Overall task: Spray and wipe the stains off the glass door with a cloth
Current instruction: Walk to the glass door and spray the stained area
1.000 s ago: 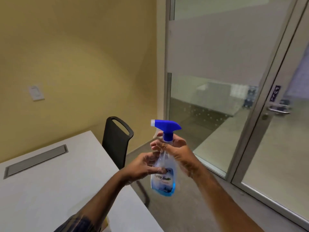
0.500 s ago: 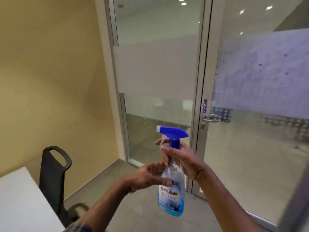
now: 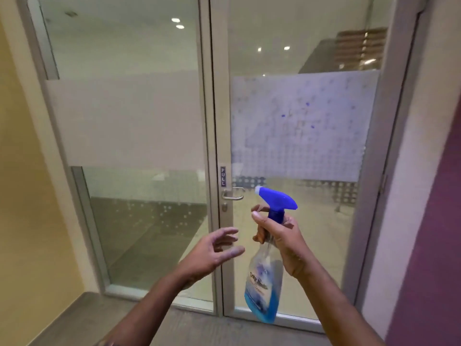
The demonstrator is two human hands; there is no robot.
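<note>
Nearest the camera, two bare forearms reaching up from the bottom edge. On the right, right hand [image 3: 282, 236] wrapped tight around the neck of the spray bottle [image 3: 264, 278], thumb across the front, one finger up by the trigger under the blue spray head [image 3: 277, 199]. Bottle held in the air in front of the lower half of the glass door [image 3: 299, 221], long axis near vertical with the base swung slightly toward the camera and left, a pool of blue liquid low in the clear body. Nozzle pointing left and a little up, toward the door handle [image 3: 233, 194], not at the marks higher on the pane. Left hand [image 3: 214, 248] just beside the bottle, apart from it, fingers spread and loosely curled, holding nothing. Beyond, silver handle on the door's left stile with a small PULL label [image 3: 223, 176] directly above. Higher up, frosted band [image 3: 299, 126] across the door glass, dotted with blue stains [image 3: 308, 104] near its middle. Left of the door, fixed glass panel [image 3: 129, 121] with its own frosted strip, and a yellow wall [image 3: 22, 196] at the far left.
</note>
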